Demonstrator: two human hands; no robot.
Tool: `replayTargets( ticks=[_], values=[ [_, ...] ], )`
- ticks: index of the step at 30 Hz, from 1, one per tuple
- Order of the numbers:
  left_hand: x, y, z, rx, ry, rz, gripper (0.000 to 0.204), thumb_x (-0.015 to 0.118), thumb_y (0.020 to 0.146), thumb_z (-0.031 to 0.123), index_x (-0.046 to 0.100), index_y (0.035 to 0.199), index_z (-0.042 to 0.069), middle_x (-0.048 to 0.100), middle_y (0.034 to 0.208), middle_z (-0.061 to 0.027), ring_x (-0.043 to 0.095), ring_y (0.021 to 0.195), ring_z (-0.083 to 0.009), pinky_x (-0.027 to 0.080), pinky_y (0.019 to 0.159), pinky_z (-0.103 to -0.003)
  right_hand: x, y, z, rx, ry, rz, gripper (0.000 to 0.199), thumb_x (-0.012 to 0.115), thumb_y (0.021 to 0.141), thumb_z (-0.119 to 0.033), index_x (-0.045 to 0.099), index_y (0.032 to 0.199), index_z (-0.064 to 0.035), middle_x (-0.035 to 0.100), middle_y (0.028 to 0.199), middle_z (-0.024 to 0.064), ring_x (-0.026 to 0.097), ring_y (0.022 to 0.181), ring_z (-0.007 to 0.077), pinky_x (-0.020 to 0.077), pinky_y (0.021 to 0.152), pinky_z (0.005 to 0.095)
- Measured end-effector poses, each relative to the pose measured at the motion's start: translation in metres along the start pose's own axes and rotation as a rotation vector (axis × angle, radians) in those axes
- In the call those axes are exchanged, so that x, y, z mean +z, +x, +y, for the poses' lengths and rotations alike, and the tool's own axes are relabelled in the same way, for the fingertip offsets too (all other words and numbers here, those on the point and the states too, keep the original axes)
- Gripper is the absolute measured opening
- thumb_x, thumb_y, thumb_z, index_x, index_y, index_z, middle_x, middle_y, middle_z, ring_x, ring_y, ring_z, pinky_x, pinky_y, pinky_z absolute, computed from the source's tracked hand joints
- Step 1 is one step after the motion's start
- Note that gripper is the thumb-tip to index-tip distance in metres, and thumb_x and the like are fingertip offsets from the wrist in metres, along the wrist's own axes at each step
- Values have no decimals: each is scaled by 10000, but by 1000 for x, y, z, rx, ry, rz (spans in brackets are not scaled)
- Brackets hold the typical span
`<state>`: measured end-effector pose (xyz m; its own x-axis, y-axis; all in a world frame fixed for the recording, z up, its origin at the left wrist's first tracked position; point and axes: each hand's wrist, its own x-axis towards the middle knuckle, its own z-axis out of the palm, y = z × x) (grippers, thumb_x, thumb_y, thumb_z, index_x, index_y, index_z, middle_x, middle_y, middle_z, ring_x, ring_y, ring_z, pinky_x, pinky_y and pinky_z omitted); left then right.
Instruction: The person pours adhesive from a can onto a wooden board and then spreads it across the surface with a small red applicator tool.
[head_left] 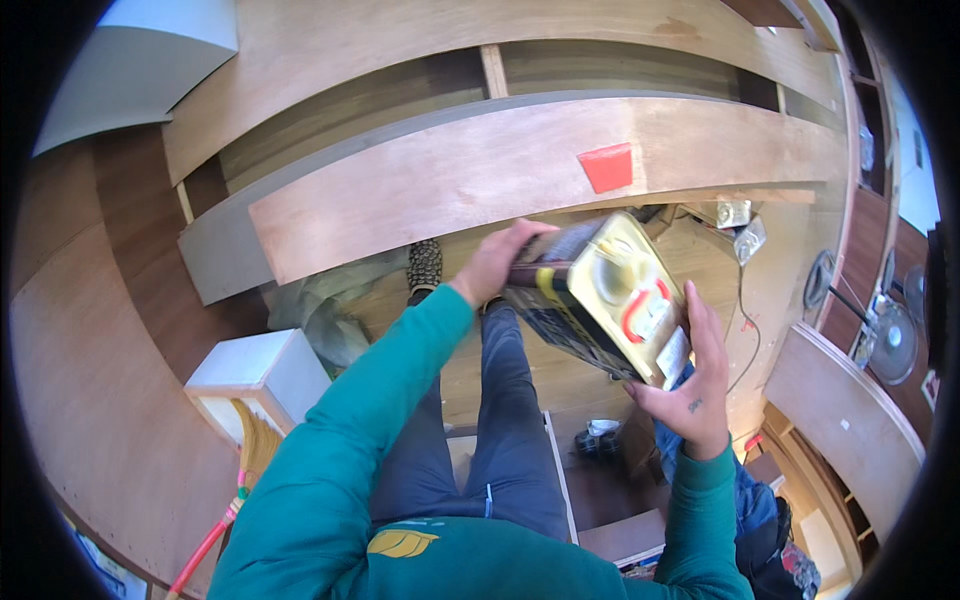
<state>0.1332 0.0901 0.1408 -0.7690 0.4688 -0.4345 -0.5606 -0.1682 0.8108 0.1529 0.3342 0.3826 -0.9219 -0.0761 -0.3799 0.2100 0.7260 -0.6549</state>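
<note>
Between the fingers of your left hand (490,262) and those of your right hand (697,398), the rectangular can (597,300) hangs tilted in the air, its pale top turned toward your right fingers. The main risk looks like a slip: your left fingers pinch its upper left edge, while your right thumb and forefinger are spread wide about its lower right corner, and I can't tell how firmly they press. A weak hold on smooth sides could let it twist and drop toward your shoe (425,265), below your left fingers. If the can holds liquid and its closure is loose, the tilt might also spill some. Swinging it outward could knock the board (420,185) just beyond your left fingers. The red handle (633,316) lies between your hands, with neither set of fingers gripping it.
</note>
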Motion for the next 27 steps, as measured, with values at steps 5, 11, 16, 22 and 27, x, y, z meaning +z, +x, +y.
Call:
replayTargets(
  ticks=[5,11,16,22,27],
  values=[
    [-1,-21,3,-84,-442,123,646,362,1095,547,637,1240,-20,683,1075,-48,601,995,-122,481,923,-284,55,3,-22,144,643,305,1218,885,611,-163,202,1606,1,546,1360,180,557,1278,289,440,1098,397],
    [1,-44,-43,107,-117,86,446,616,1024,214,535,1416,17,599,1403,-91,578,1258,-177,471,1084,-338,70,-7,-12,85,808,140,1531,1033,538,-350,3,1626,-36,386,1540,207,475,1397,307,417,1138,425],
    [27,-27,-55,-186,-553,26,472,548,1055,262,497,1450,8,580,1416,-98,563,1260,-178,452,1092,-336,70,-26,31,135,638,180,1352,997,627,-233,74,1592,-24,431,1489,184,507,1348,278,428,1124,398],
    [42,46,-53,-28,384,-169,445,527,1056,315,595,1340,-20,702,1151,-172,647,1106,-233,492,998,-344,72,-64,69,272,756,480,1099,917,692,-70,202,1524,-6,459,1440,161,507,1313,245,438,1108,381],
    [54,154,-34,31,1132,105,539,744,882,385,640,1267,22,651,1208,-177,615,1119,-340,489,992,-433,49,-89,102,336,635,571,1105,901,666,-46,210,1528,3,456,1444,160,486,1332,246,417,1130,384]
  ],
)
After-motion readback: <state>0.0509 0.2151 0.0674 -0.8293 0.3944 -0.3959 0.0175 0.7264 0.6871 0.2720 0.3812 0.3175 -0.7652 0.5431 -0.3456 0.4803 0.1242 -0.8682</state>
